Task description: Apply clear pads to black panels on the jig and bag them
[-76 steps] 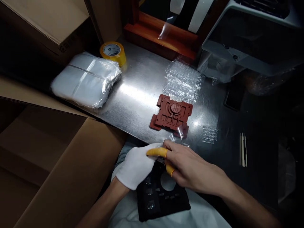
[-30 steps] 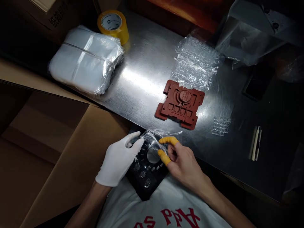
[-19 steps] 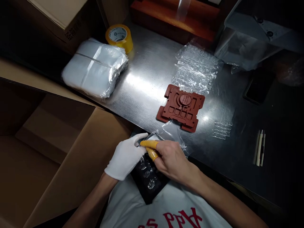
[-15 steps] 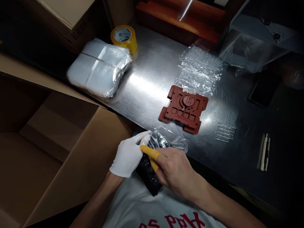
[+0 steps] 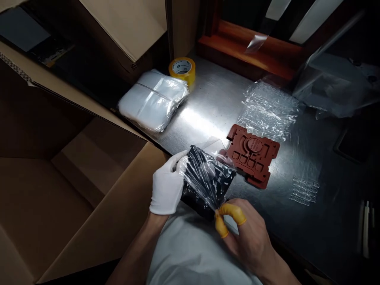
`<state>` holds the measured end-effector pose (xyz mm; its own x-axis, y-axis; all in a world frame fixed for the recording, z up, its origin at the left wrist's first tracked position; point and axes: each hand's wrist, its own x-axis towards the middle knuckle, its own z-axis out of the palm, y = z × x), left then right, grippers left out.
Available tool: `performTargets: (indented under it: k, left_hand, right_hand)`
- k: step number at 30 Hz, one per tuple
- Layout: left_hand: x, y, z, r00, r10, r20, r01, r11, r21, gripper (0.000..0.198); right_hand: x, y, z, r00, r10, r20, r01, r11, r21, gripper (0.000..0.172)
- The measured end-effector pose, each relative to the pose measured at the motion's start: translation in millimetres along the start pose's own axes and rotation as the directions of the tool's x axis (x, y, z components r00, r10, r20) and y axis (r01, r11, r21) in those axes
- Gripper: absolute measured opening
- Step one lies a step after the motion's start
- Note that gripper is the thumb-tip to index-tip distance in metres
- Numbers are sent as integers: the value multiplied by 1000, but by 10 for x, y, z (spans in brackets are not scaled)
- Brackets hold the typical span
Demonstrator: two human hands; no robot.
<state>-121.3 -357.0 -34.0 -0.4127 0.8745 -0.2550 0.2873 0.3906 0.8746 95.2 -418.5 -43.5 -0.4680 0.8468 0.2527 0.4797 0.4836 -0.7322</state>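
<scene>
My left hand (image 5: 168, 184), in a white glove, grips the left edge of a flat black plastic part (image 5: 225, 178) with its fingers closed. Clear plastic film (image 5: 202, 176) lies over that part, drawn into tight creases. The creases run together at my right hand (image 5: 237, 225), which wears yellow finger cots on thumb and forefinger and pinches the gathered film at the part's near side. Part of the black piece is hidden beneath the film and behind my glove. Just beyond it on the metal table is a reddish-brown moulded plate (image 5: 252, 156) with a round boss and square recesses.
A stack of clear plastic bags (image 5: 154, 99) and a roll of yellow tape (image 5: 182, 71) sit at the back left. Bagged clear pieces (image 5: 270, 111), loose clear strips (image 5: 305, 190) and a pen (image 5: 366, 229) lie rightward. An open cardboard box (image 5: 89, 213) stands at my left.
My right hand has moved down and right, away from my left, pulling the film taut. More of the black part's face shows. The view has shifted, so the table's things appear lower and further right.
</scene>
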Motion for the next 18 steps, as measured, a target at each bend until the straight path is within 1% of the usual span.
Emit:
performTargets:
  k: [1, 2, 3, 4, 5, 6, 7, 8, 9, 10, 11, 12, 13, 15, 17, 18]
  left_hand:
    - [21, 18, -24, 1000, 16, -9, -16, 1000, 0, 22]
    - [43, 45, -54, 999, 35, -20, -35, 999, 7, 22]
    - [65, 80, -86, 998, 58, -32, -58, 998, 16, 23]
    - [84, 123, -114, 996, 80, -38, -79, 997, 20, 24]
    - [98, 171, -132, 995, 95, -35, -94, 995, 16, 25]
    - [107, 222, -136, 995, 101, -18, -101, 995, 4, 25]
    - [109, 273, -124, 995, 97, 17, -97, 995, -15, 26]
    - [104, 320, -97, 993, 86, 76, -84, 996, -34, 28]
    - [95, 361, -58, 986, 75, 151, -67, 996, -52, 30]
    - [82, 391, -12, 971, 67, 229, -52, 996, -70, 32]
    - [69, 409, 34, 953, 67, 297, -43, 995, -88, 33]
    - [58, 413, 78, 938, 69, 341, -39, 995, -95, 34]
    - [50, 403, 114, 932, 65, 356, -37, 996, -86, 36]
    - [43, 341, 159, 947, 31, 321, -34, 999, 5, 37]
    - [27, 233, 172, 964, 5, 265, -49, 986, 158, 37]
    - [8, 168, 169, 966, 22, 256, -80, 973, 217, 37]
  right_hand:
    - [-28, 2, 22, 1000, 13, 27, -15, 996, 89, 31]
    - [-57, 15, 46, 997, 62, 47, -70, 980, 186, 31]
    - [-86, 36, 74, 985, 164, 58, -174, 942, 288, 27]
    - [-111, 61, 107, 951, 299, 72, -302, 864, 403, 23]
    - [-129, 84, 147, 895, 433, 105, -418, 737, 532, 18]
    - [-135, 100, 191, 832, 530, 165, -493, 567, 660, 21]
    - [-128, 106, 236, 783, 570, 251, -521, 378, 765, 31]
    - [-105, 100, 278, 764, 543, 349, -521, 200, 829, 42]
    - [-68, 84, 312, 767, 475, 431, -517, 60, 854, 52]
    - [-20, 61, 332, 773, 418, 477, -513, -30, 858, 58]
    - [35, 37, 337, 769, 408, 492, -509, -75, 858, 60]
    - [90, 15, 324, 760, 439, 479, -497, -83, 864, 59]
    - [141, 1, 294, 750, 497, 437, -469, -66, 881, 57]
    - [212, 2, 187, 734, 606, 308, -379, -10, 925, 51]
    - [239, 36, 35, 743, 633, 218, -300, 24, 954, 45]
    - [239, 58, -49, 751, 630, 198, -276, 27, 961, 42]
